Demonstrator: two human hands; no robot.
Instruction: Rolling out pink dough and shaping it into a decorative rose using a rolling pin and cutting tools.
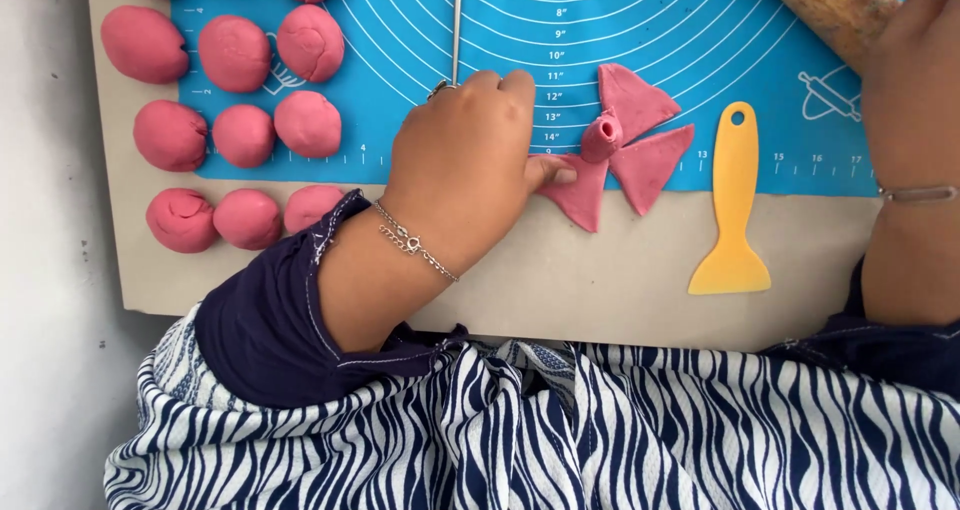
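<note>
On the blue silicone rolling mat (pixel 640 30), near its lower edge, sits a pink dough shape of flat triangular wedges around a small rolled centre (pixel 622 148); three wedges show. Left hand (pixel 470 165), curled into a loose fist, thumb tip pressing the lower-left wedge while gripping a thin metal rod (pixel 457 20). Just right of the dough, apart from it, lies one yellow plastic scraper (pixel 733 210). Top right, right hand (pixel 912 90) resting on a wooden rolling pin (pixel 830 0); finger spread cannot be told. To the left, eleven smooth round pink dough balls (pixel 240 135), spilling onto the grey board (pixel 560 270).
</note>
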